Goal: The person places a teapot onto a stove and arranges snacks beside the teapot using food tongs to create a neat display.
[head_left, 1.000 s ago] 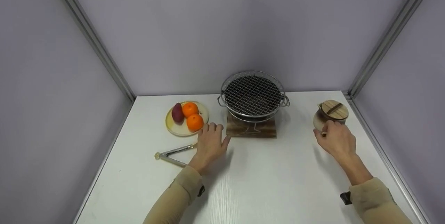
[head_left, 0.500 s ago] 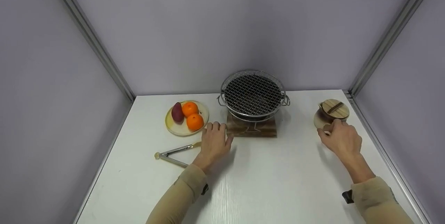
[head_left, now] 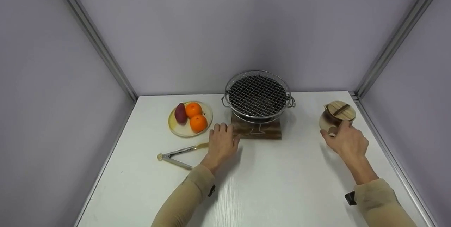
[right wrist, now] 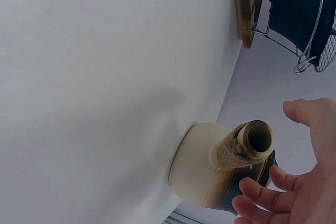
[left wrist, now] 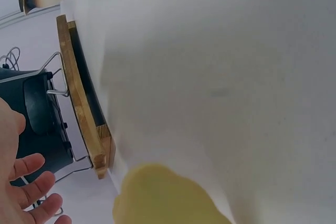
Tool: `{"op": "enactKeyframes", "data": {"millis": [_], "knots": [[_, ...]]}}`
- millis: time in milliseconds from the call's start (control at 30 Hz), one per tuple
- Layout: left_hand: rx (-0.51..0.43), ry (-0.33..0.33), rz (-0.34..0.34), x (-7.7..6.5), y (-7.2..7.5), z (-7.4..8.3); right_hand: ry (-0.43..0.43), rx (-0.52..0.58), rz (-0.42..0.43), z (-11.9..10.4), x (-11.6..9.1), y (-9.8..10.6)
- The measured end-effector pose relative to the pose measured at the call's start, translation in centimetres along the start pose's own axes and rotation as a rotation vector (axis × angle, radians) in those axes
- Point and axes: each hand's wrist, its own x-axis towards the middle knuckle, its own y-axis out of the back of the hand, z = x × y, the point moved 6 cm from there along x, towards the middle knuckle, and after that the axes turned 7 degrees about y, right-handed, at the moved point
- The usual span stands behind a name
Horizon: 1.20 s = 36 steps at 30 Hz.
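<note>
In the head view, my left hand [head_left: 222, 144] is over the table, palm down with relaxed fingers, between the tongs and the grill's wooden base. The metal tongs [head_left: 178, 149] lie spread in a V; the hand and forearm partly cover their right side. A yellow tong end [left wrist: 163, 198] looms large in the left wrist view. My right hand [head_left: 348, 142] is beside a side-handled teapot [head_left: 327, 120] with a wooden lid [head_left: 341, 110]. In the right wrist view, its fingers are loosely spread near the rope-wrapped handle [right wrist: 239, 148], and nothing is in its grasp.
A round tabletop grill [head_left: 259, 96] with a wire mesh top stands at the back middle on a wooden base [head_left: 273, 130]. Left of it, a cream plate [head_left: 172, 128] holds two oranges [head_left: 198, 123] and a purple sweet potato [head_left: 180, 114]. Walls enclose the table's back and sides.
My left hand has shifted a little right, uncovering more of the tongs. My right hand has drawn slightly back and right from the teapot's handle, which shows more.
</note>
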Motion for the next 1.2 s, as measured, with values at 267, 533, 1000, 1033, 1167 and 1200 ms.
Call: {"op": "enactKeyframes", "data": {"millis": [267,533,1000,1033,1167,1200], "knots": [[0.02,-0.021,0.08,0.1,-0.6,0.9,-0.02,0.02,0.004,0.1,0.0,-0.3],[0.045,-0.02,0.033,0.6,-1.6,1.7,-0.028,0.017,-0.034,0.5,0.1,-0.8],[0.064,-0.033,0.035,0.7,-2.9,2.7,-0.045,0.017,-0.073,1.1,0.0,-1.2],[0.068,-0.033,0.042,0.7,-3.0,2.7,-0.046,0.018,-0.078,1.1,0.0,-1.2],[0.089,-0.036,0.078,0.6,-3.3,2.9,-0.052,0.019,-0.096,1.3,-0.1,-1.4],[0.093,-0.037,0.085,0.6,-3.4,3.0,-0.055,0.019,-0.098,1.3,-0.1,-1.4]]}}
